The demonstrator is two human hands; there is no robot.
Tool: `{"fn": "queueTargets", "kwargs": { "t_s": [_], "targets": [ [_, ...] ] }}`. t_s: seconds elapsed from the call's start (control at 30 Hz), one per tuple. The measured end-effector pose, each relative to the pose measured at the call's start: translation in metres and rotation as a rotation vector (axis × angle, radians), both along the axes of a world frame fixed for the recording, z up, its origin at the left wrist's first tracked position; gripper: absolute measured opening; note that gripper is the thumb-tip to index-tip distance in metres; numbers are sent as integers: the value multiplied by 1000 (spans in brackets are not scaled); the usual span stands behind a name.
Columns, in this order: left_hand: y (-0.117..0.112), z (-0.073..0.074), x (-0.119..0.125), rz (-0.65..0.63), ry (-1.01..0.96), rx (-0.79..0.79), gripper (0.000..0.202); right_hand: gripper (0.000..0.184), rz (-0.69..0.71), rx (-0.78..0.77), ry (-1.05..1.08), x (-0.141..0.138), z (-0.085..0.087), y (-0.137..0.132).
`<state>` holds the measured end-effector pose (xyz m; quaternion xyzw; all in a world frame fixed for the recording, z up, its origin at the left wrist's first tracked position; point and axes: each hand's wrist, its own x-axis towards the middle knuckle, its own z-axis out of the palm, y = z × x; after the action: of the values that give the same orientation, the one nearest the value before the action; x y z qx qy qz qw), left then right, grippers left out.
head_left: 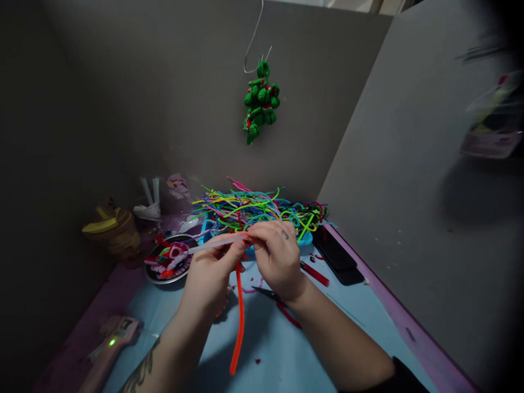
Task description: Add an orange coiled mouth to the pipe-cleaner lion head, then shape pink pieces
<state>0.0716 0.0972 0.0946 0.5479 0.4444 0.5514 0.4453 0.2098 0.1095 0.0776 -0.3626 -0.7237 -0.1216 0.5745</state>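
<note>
1 orange pipe cleaner (240, 322) dangling; 1 pale strip (216, 242) slanted.

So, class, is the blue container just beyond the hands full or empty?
Full: colored strands heap above the blue container's rim, some sticking out past its edge.

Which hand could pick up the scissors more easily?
Probably the right hand: in this view the scissors lie close to its wrist. The left hand looks farther off, with an orange strip hanging below it.
</note>
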Motion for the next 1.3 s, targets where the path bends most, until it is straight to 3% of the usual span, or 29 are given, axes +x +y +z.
{"fn": "queueTargets", "kwargs": {
  "t_s": [0.3, 0.53, 0.8, 1.0, 1.17, 1.3],
  "targets": [
    [2, -5, 3, -10, -122, 4, 30, 17, 70, 35, 106, -4, 1, -3],
    [3, -6, -3, 18, -96, 111, 19, 12, 133, -158, 123, 0, 15, -11],
    [4, -6, -4, 46, 173, 395, 11, 6, 298, -414, 122, 12, 26, -10],
    [4, -9, -1, 55, 71, 201, 27, 9, 281, -361, 153, 14, 28, -11],
    [5, -15, -1, 89, 88, 268, 12, 11, 243, -276, 183, 15, 29, -12],
    [5, -16, 1, 82, 78, 275, 12, 12, 229, -243, 193, 16, 28, -9]
  ]
}}
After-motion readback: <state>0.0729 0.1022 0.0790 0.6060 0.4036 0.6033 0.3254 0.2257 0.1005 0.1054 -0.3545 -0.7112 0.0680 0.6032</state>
